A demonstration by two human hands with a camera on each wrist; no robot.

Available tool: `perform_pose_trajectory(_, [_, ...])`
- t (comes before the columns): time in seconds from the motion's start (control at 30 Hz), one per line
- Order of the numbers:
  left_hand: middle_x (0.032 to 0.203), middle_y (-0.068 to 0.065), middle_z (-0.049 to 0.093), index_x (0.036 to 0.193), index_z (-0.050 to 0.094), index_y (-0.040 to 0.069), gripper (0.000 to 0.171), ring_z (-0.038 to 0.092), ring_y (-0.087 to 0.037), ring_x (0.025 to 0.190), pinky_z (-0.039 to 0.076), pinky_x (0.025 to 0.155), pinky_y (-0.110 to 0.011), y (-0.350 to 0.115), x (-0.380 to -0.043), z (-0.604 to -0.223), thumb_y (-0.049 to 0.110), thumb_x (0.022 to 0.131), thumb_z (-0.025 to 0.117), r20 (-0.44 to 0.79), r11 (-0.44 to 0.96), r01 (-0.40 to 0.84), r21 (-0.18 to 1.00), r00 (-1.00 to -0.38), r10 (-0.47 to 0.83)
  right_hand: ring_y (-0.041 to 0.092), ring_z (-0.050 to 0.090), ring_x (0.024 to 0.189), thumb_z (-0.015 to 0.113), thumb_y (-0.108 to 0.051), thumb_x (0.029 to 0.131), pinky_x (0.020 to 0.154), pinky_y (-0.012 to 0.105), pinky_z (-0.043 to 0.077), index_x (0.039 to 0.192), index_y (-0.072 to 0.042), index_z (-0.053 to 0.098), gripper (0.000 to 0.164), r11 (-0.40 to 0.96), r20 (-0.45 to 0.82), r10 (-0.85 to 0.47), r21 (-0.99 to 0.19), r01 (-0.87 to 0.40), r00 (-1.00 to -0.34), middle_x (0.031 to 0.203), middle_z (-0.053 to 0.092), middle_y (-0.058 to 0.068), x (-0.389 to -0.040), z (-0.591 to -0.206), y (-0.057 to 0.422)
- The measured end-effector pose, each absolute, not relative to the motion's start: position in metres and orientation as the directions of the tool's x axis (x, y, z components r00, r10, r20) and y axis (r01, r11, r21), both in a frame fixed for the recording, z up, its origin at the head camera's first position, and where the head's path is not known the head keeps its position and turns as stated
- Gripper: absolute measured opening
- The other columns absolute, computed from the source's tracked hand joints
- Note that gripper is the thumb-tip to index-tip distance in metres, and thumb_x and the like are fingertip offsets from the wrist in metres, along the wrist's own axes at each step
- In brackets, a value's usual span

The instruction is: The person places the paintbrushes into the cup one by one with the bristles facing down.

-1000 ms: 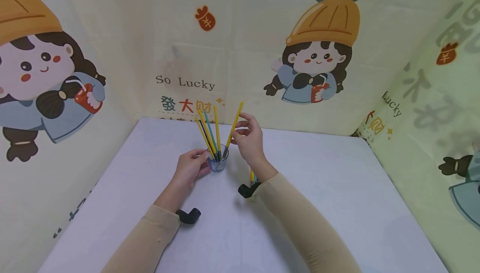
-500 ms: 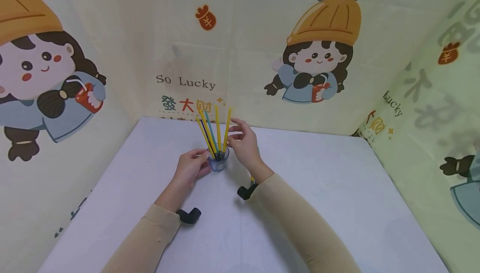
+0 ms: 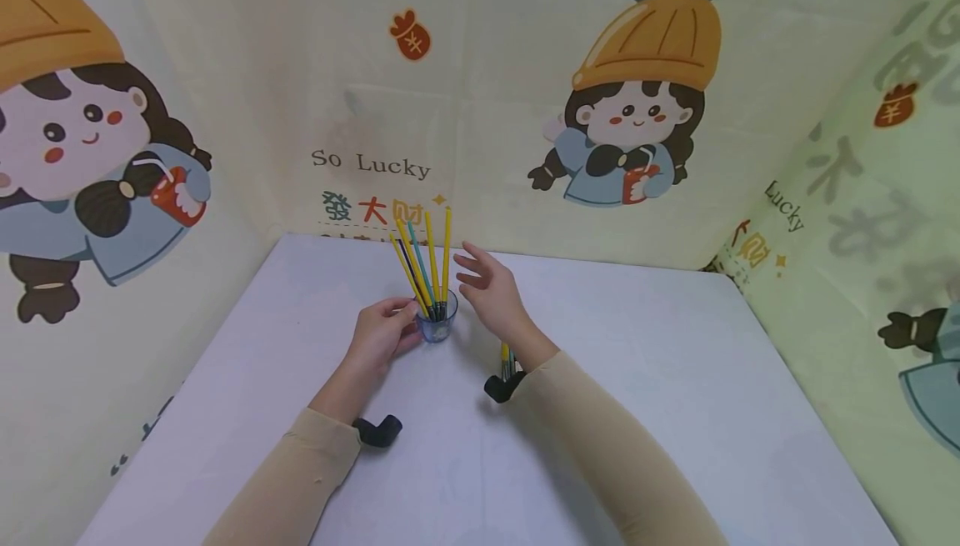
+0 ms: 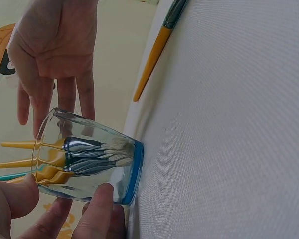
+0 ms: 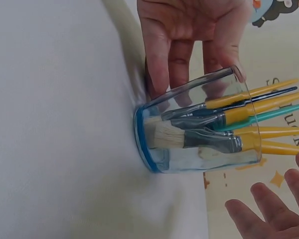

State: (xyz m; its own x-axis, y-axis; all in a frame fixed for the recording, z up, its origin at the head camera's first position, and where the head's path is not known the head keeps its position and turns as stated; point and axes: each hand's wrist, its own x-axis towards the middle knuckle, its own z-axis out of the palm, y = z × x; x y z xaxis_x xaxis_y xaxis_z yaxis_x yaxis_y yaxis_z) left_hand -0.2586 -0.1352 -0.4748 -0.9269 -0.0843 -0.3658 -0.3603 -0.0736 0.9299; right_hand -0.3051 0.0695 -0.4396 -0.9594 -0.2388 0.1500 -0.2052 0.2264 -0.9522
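My left hand (image 3: 378,333) grips the left side of a clear glass cup (image 3: 437,331) with a bluish base (image 4: 137,172). The thumb is at its rim and the fingers lie round its wall. Several paintbrushes stand bristles down in the cup, mostly with yellow handles (image 3: 447,254), one teal (image 5: 284,111) and one dark. My right hand (image 3: 491,292) is just right of the brushes, its fingers spread and holding nothing. In the right wrist view, its fingertips (image 5: 261,194) are apart from the cup.
More paintbrushes (image 3: 507,360) lie on the white tabletop (image 3: 637,379), partly hidden under my right forearm. One yellow-handled paintbrush (image 4: 157,57) shows on the table in the left wrist view. A printed cloth (image 3: 495,112) with cartoon figures stands behind the table.
The right hand brought a yellow paintbrush upright against the others in the cup, then let go and drew slightly away to the right. The left hand and the cup stay in place.
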Motion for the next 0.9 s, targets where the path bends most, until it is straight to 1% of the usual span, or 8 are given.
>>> perform_pose_trajectory(0.17, [0.134,-0.013,0.059,0.142,0.066,0.01,0.037,0.061,-0.026,0.119,0.065,0.104,-0.037,-0.135,-0.257,-0.475,0.027,0.109,0.066,-0.358,-0.078,-0.352,0.933,-0.93,-0.085,0.036,0.064,0.14,0.063,0.002,0.103,0.113,0.048,0.058,0.164,-0.029,0.044,0.07,0.23,0.127,-0.241,-0.956,-0.184,-0.962,0.158,0.061,0.007,-0.303,-0.438,0.078])
perform_pose_trajectory(0.33, [0.133,-0.013,0.059,0.142,0.066,0.009,0.037,0.061,-0.025,0.119,0.065,0.104,-0.038,-0.135,-0.256,-0.474,0.027,0.109,0.066,-0.355,-0.081,-0.348,0.934,-0.931,-0.084,0.042,0.062,0.141,0.063,0.002,0.102,0.11,0.052,0.06,0.164,-0.026,0.044,0.07,0.208,0.11,-0.241,-0.965,-0.162,-0.964,0.159,0.059,0.011,-0.3,-0.438,0.086])
perform_pose_trajectory(0.5, [0.132,-0.012,0.059,0.141,0.066,0.009,0.037,0.061,-0.024,0.117,0.065,0.103,-0.037,-0.135,-0.256,-0.474,0.027,0.109,0.066,-0.356,-0.085,-0.35,0.933,-0.931,-0.082,0.038,0.063,0.14,0.065,0.0,0.102,0.107,0.053,0.062,0.164,-0.03,0.043,0.072,0.211,0.077,-0.217,-0.97,-0.124,-0.973,0.159,0.06,0.009,-0.299,-0.441,0.095])
perform_pose_trajectory(0.73, [0.131,-0.011,0.059,0.141,0.066,0.009,0.037,0.061,-0.024,0.116,0.066,0.102,-0.037,-0.136,-0.256,-0.475,0.027,0.109,0.066,-0.348,-0.082,-0.342,0.936,-0.934,-0.079,0.031,0.066,0.137,0.067,-0.006,0.103,0.105,0.049,0.064,0.163,-0.036,0.043,0.072,0.249,0.039,-0.183,-0.965,-0.084,-0.982,0.156,0.062,0.002,-0.293,-0.44,0.106])
perform_pose_trajectory(0.83, [0.132,-0.011,0.059,0.141,0.066,0.01,0.037,0.061,-0.024,0.117,0.066,0.102,-0.037,-0.136,-0.256,-0.475,0.027,0.109,0.066,-0.354,-0.085,-0.348,0.934,-0.932,-0.081,0.032,0.065,0.139,0.067,-0.006,0.103,0.105,0.049,0.063,0.163,-0.036,0.042,0.072,0.252,0.03,-0.178,-0.965,-0.075,-0.984,0.156,0.062,0.002,-0.292,-0.441,0.112])
perform_pose_trajectory(0.9, [0.132,-0.011,0.059,0.141,0.066,0.01,0.037,0.061,-0.024,0.118,0.065,0.102,-0.037,-0.136,-0.256,-0.475,0.027,0.109,0.066,-0.358,-0.088,-0.351,0.932,-0.93,-0.08,0.035,0.063,0.141,0.066,-0.005,0.103,0.106,0.05,0.063,0.164,-0.034,0.042,0.072,0.244,0.033,-0.18,-0.967,-0.077,-0.983,0.158,0.061,0.005,-0.292,-0.442,0.116])
